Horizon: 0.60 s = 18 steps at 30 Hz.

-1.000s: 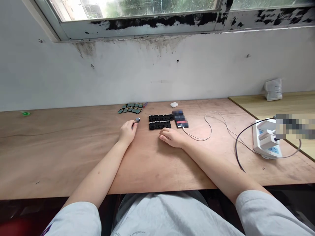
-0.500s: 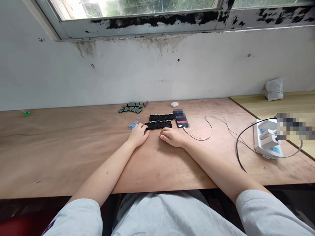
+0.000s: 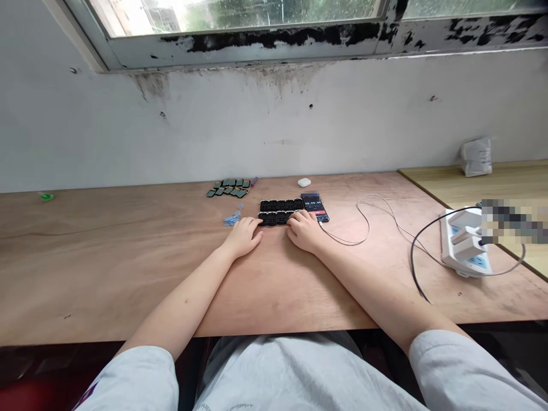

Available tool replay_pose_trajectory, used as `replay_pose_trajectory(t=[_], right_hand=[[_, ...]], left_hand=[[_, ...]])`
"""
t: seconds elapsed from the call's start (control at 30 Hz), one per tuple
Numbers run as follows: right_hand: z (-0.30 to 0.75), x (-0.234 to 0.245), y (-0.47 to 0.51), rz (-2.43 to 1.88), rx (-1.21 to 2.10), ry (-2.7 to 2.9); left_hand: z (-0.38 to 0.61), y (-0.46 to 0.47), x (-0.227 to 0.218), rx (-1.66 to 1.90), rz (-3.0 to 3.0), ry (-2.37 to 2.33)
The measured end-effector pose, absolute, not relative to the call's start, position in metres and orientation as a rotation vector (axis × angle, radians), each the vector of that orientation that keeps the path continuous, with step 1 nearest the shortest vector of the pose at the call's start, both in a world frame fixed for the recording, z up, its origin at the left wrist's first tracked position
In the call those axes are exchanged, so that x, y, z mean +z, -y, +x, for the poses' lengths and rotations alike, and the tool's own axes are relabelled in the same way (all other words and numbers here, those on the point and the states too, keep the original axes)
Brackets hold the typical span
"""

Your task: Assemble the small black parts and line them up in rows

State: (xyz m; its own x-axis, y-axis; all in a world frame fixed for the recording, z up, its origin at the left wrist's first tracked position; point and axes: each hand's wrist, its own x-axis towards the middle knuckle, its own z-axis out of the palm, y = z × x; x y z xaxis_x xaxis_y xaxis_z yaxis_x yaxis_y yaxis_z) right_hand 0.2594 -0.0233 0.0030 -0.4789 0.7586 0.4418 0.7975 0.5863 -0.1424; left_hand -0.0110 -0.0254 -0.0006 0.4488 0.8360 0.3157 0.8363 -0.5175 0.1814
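Two rows of small black plastic frames lie on the table, a back row (image 3: 281, 205) and a front row (image 3: 274, 218). My left hand (image 3: 243, 237) rests on the wood with its fingertips against the left end of the front row, its thumb a little apart. At that row's right end is my right hand (image 3: 305, 231), its fingers bent over the last frames and covering them. The front row is held between both hands. Just beyond the right hand lies a phone (image 3: 315, 206) with a timer on its screen.
Blue film scraps (image 3: 232, 218) lie left of the rows. Behind them are several dark-green square panels (image 3: 229, 187) and a small screwdriver-like tool (image 3: 254, 181). A white case (image 3: 304, 182) sits near the wall. A white cable (image 3: 368, 228) runs from the phone toward a power strip (image 3: 464, 242).
My right hand has moved right and forward onto the front row's right end. The front row has slid slightly right, my left fingertips still at its left end. The phone's timer is now readable.
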Motion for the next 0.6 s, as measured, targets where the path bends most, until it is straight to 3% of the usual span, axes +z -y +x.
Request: replay_pose_trajectory(t=[0.37, 0.6], right_hand=[[0.266, -0.006, -0.001, -1.551, -0.186, 2.248], [0.268, -0.006, -0.011, -1.585, -0.108, 2.305]], left_hand=[[-0.018, 0.022, -0.001, -0.717, -2.747, 1.588], [-0.043, 0.005, -0.004, -0.919, -2.352, 1.799]])
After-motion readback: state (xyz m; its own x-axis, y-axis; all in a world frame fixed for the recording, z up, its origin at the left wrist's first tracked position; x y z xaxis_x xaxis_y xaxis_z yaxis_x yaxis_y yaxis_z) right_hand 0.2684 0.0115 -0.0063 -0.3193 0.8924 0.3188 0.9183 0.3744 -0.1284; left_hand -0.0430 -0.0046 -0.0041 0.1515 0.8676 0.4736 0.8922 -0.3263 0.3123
